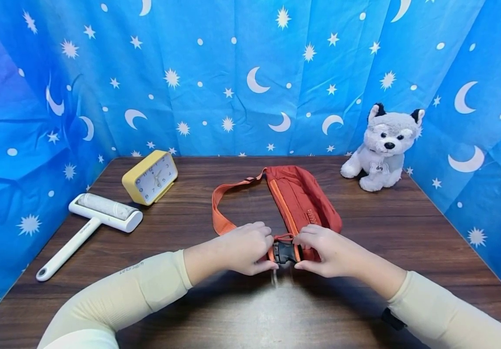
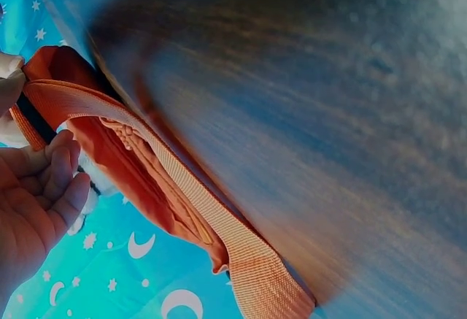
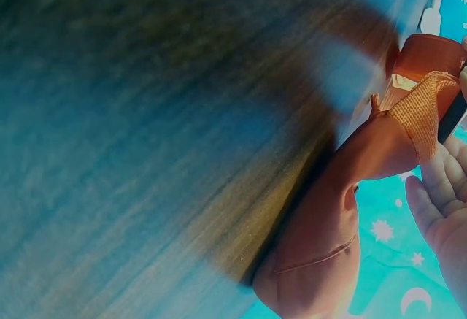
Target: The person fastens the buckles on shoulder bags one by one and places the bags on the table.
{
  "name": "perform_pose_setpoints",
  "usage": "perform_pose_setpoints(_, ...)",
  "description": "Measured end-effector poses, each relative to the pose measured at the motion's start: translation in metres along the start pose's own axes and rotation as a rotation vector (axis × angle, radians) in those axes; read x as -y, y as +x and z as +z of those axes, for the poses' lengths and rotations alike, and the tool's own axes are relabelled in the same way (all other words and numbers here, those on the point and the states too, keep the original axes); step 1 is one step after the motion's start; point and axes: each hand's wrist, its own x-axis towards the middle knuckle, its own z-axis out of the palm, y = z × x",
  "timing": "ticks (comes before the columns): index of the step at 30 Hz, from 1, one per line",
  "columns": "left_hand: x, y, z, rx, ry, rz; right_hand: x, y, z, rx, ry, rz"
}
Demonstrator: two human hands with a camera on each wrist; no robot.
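Observation:
A rust-red waist bag (image 1: pixel 307 198) lies on the table, its orange strap (image 1: pixel 219 206) looping out to the left. At the bag's near end is a black side-release buckle (image 1: pixel 283 252), its two halves together between the hands. My left hand (image 1: pixel 248 249) pinches the buckle's left end where the orange webbing joins it. On the opposite side, my right hand (image 1: pixel 331 252) pinches the right end, thumb below and fingers above. In the left wrist view, the webbing (image 2: pixel 197 180) runs from the left fingers along the bag. The right wrist view shows the bag's side (image 3: pixel 321 246) below the right fingers.
A yellow alarm clock (image 1: pixel 152 177) stands at the back left of the wooden table (image 1: pixel 215 310). Nearer on the left lies a white lint roller (image 1: pixel 89 228). A grey plush dog (image 1: pixel 383 145) sits at the back right. Blue star-and-moon cloth (image 1: pixel 215 58) surrounds the table.

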Motion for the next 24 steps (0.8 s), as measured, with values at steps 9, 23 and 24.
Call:
perform_pose_setpoints(9,0.0012,0.0,0.0005,0.004,-0.011,0.007,-0.0001,0.0003,0.0006,0.001,0.007,-0.002)
perform_pose_setpoints(23,0.0013,-0.0005,0.0017,0.008,-0.007,0.007,-0.0005,0.0018,0.0014,-0.016,0.001,-0.019)
perform_pose_setpoints(24,0.0012,-0.0006,0.0017,0.011,-0.009,0.006,-0.0005,0.0017,0.0016,-0.014,0.001,-0.017)
